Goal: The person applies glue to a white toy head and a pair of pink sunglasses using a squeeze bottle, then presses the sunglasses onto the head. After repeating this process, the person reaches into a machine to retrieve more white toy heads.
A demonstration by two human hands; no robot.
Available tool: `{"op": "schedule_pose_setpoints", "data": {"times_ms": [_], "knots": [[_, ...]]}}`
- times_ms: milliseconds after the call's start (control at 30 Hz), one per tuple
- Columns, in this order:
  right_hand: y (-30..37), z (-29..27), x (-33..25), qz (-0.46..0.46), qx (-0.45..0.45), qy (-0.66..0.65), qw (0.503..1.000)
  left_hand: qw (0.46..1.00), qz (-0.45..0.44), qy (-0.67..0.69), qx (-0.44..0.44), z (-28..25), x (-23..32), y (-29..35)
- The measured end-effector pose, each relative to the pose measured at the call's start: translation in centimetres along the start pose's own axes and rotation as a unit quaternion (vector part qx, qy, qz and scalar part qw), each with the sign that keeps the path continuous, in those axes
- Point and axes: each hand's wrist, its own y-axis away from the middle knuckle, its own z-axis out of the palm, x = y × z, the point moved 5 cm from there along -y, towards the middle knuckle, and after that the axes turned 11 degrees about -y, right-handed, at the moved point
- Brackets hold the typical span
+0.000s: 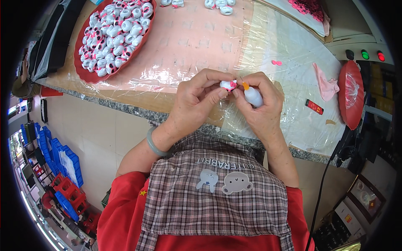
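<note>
Between the thumb and fingers of my left hand (193, 100) sits a small white toy head (226, 85) with pink parts on it. My right hand (268, 102) is closed around a small white squeeze bottle (253, 98) with an orange cap and a thin needle tip. The fingertips of both hands meet near the toy head, and the bottle's tip is close beside it. To the right of my hands, a small pink bow (276, 62) lies on the plastic-covered table (293, 88).
At the far left, a red scalloped tray (79, 69) is heaped with similar white and pink toy heads (115, 39). Several more heads (220, 5) lie at the back. On the right are a pink cloth (325, 83), a red-and-black lighter-like item (314, 106) and a red dish (351, 96).
</note>
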Motion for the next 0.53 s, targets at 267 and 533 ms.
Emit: {"op": "schedule_pose_setpoints", "data": {"times_ms": [267, 533], "knots": [[0.8, 0.6, 1.5, 0.067, 0.019, -0.041, 0.997, 0.998, 0.004, -0.062, -0.019, -0.3, -0.5, 0.0], [-0.3, 0.7, 0.9, 0.086, 0.02, -0.123, 0.988, 0.996, -0.037, 0.075, -0.02, -0.8, -0.4, -0.5]]}}
